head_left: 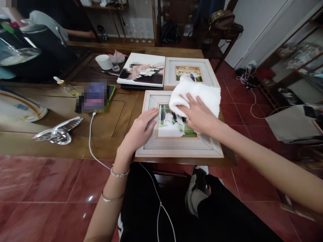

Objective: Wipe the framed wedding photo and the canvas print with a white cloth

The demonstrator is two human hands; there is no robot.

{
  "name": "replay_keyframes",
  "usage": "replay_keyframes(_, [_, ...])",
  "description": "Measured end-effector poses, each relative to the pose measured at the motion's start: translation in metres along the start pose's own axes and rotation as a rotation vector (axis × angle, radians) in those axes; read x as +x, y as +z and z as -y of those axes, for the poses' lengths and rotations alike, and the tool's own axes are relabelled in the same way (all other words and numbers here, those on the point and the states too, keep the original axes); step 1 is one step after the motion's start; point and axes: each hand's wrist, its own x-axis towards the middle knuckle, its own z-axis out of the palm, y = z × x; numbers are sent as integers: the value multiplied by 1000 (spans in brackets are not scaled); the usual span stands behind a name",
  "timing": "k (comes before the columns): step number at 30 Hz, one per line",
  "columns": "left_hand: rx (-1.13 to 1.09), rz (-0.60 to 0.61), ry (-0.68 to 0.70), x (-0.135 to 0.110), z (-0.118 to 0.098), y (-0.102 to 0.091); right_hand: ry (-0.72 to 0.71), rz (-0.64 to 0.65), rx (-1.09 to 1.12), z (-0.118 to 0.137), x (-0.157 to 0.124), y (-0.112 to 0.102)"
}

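In front of me at the table's edge lies a white picture frame (176,145) with a wedding photo (174,126) in it. My left hand (140,129) rests on the frame's left side, fingers stretched out and holding nothing. A white cloth (204,95) is bunched under my right hand (202,114), whose fingers grip and press it over the frame's upper right part. The cloth hides that corner and partly overlaps a second white picture frame (213,72) behind. Left of this second frame lies a flat photo panel (146,70).
On the wooden table (121,117) are a phone (94,97) with a white cable (91,141), a silver hair clip (59,131), a dropper bottle (65,86), a white cup (103,62) and a round decorated plate (22,106). Another person's arm (80,34) shows at the back left.
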Motion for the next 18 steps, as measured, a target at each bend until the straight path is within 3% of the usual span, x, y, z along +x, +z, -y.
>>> replay_keyframes(4, [-12, -1, -4, 1, -1, -1, 5, -36, -53, -12, 24, 2])
replay_keyframes(7, [-17, -2, 6, 0, -1, -1, -77, 31, -31, -3, 20, 1])
replay_keyframes(10, [-16, -8, 4, 0, 0, 0, -133, 160, 29, 17, -1, -10])
replay_keyframes(15, [-11, -8, 5, 0, 0, 0, -250, 400, 236, 59, -49, -46])
replay_keyframes(18, [1, -8, 6, 0, -1, -1, -341, 417, 323, 77, -67, -60])
